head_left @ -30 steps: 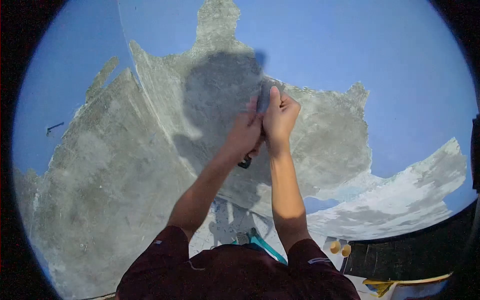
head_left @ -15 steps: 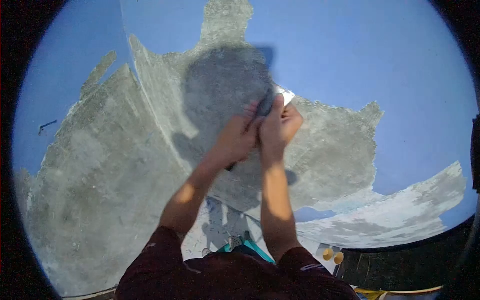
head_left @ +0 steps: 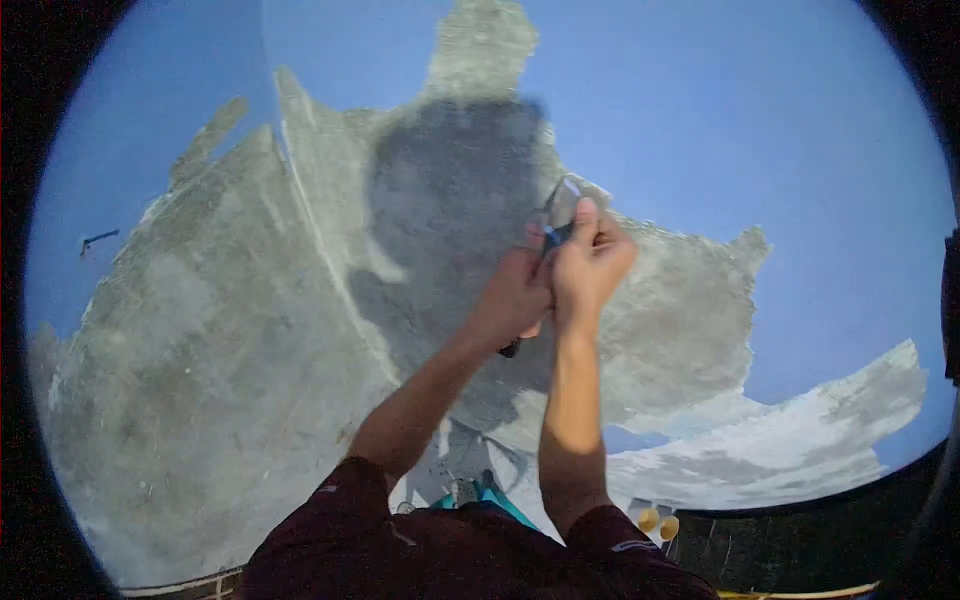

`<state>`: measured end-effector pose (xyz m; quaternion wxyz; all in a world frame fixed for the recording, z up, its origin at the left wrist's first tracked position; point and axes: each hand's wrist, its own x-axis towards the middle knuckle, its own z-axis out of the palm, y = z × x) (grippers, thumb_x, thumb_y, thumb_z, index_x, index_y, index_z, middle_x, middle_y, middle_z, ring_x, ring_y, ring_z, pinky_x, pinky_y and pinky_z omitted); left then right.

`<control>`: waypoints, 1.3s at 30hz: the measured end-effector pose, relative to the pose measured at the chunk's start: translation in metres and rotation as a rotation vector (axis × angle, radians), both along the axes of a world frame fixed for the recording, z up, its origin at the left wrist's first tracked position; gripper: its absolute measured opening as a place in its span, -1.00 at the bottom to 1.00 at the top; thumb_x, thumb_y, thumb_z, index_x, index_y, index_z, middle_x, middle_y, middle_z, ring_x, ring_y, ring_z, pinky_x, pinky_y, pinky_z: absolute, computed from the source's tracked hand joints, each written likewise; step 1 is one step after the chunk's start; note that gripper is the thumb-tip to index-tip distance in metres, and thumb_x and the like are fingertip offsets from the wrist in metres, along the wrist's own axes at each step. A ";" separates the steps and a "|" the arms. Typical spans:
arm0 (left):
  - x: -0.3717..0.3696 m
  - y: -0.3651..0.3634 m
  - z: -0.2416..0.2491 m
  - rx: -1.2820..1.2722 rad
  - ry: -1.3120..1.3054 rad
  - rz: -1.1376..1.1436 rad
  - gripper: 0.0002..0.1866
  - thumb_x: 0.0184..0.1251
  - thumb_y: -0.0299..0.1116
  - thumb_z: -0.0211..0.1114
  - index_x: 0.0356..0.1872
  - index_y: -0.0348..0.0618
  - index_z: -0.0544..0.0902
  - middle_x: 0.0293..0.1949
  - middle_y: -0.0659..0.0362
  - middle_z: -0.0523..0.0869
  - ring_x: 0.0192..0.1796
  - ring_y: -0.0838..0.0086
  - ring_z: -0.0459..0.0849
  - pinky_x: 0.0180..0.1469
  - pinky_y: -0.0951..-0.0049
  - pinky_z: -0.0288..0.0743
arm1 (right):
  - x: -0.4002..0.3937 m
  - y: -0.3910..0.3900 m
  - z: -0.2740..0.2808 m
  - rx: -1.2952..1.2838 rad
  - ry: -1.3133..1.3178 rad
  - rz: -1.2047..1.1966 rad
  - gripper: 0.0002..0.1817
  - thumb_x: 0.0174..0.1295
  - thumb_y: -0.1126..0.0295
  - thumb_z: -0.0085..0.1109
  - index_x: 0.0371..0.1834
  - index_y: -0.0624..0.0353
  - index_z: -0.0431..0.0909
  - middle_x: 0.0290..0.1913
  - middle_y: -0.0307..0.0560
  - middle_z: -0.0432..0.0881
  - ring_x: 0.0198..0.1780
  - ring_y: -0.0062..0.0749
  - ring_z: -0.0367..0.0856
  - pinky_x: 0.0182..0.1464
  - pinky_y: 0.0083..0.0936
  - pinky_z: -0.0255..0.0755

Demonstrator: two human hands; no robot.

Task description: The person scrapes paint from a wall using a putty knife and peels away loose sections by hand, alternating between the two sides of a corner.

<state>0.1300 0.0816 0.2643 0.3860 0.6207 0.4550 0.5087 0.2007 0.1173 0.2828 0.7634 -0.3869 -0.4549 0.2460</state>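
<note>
Both hands are on one scraper (head_left: 566, 190) with a metal blade and a dark handle. My left hand (head_left: 510, 295) is wrapped round the handle, whose dark end pokes out below the fist. Higher up, my right hand (head_left: 590, 262) grips near the blade, its thumb laid along the blade's face. The blade's tip is right at the ragged edge where blue paint (head_left: 720, 110) meets the bare grey wall (head_left: 470, 180). Fingers hide most of the handle.
A corner line runs down the wall between two bare grey patches, the left one (head_left: 200, 370) being large. A small dark hook (head_left: 98, 240) sticks out of the blue paint at left. Two yellow round things (head_left: 659, 524) are low down at right, beside a dark area (head_left: 790, 545).
Both hands and the scraper have shifted a little right in view. The wall has also slid slightly right as the camera turned. The grip stays on the same tool.
</note>
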 end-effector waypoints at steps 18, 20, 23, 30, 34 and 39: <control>0.028 -0.031 -0.030 -0.403 -0.474 -0.519 -0.67 0.57 -0.10 -0.11 -0.26 -0.14 0.42 -0.62 0.30 0.35 -0.71 0.64 0.34 -0.75 0.52 0.25 | 0.059 -0.039 -0.016 -0.185 0.015 0.111 -0.62 0.40 0.36 0.04 -0.56 0.40 0.56 -0.60 -0.05 0.64 -0.62 -0.56 0.55 -0.57 -0.59 0.36; 0.036 -0.039 -0.026 -0.485 -0.698 -0.646 -0.67 0.57 -0.06 -0.14 -0.21 -0.11 0.40 -0.63 0.29 0.35 -0.73 0.61 0.31 -0.76 0.53 0.25 | 0.068 -0.040 -0.006 -0.164 0.040 0.188 -0.61 0.42 0.37 -0.01 -0.55 0.41 0.55 -0.55 0.05 0.67 -0.60 -0.46 0.62 -0.55 -0.55 0.47; 0.040 -0.050 -0.036 -0.559 -0.818 -0.666 -0.67 0.56 -0.01 -0.13 -0.19 -0.06 0.35 -0.66 0.30 0.30 -0.76 0.62 0.24 -0.79 0.53 0.19 | 0.074 -0.036 0.000 -0.216 0.017 0.205 -0.63 0.40 0.33 0.04 -0.49 0.43 0.52 -0.53 0.15 0.66 -0.59 -0.35 0.65 -0.56 -0.49 0.54; 0.056 -0.048 -0.031 -0.544 -0.868 -0.590 -0.69 0.54 0.03 -0.11 -0.20 0.03 0.36 -0.69 0.33 0.21 -0.80 0.64 0.15 -0.83 0.56 0.05 | 0.069 -0.037 0.012 -0.223 -0.106 0.148 -0.64 0.42 0.39 -0.02 -0.53 0.39 0.49 -0.57 0.11 0.65 -0.62 -0.38 0.66 -0.61 -0.55 0.49; 0.043 -0.041 -0.030 -0.690 -0.679 -0.546 -0.61 0.47 0.12 -0.02 -0.16 -0.01 0.32 -0.70 0.35 0.23 -0.79 0.65 0.21 -0.81 0.55 0.14 | 0.076 -0.031 -0.002 -0.199 -0.270 -0.110 -0.62 0.38 0.37 0.04 -0.61 0.34 0.48 -0.70 -0.12 0.49 -0.64 -0.50 0.56 -0.63 -0.51 0.32; 0.067 -0.047 -0.034 -0.549 -0.803 -0.477 -0.61 0.48 0.11 -0.03 -0.26 -0.01 0.30 -0.71 0.35 0.25 -0.81 0.65 0.23 -0.82 0.55 0.13 | 0.071 -0.034 0.015 -0.178 -0.256 0.010 -0.60 0.36 0.37 0.07 -0.65 0.36 0.47 -0.74 -0.13 0.46 -0.65 -0.57 0.45 -0.60 -0.48 0.28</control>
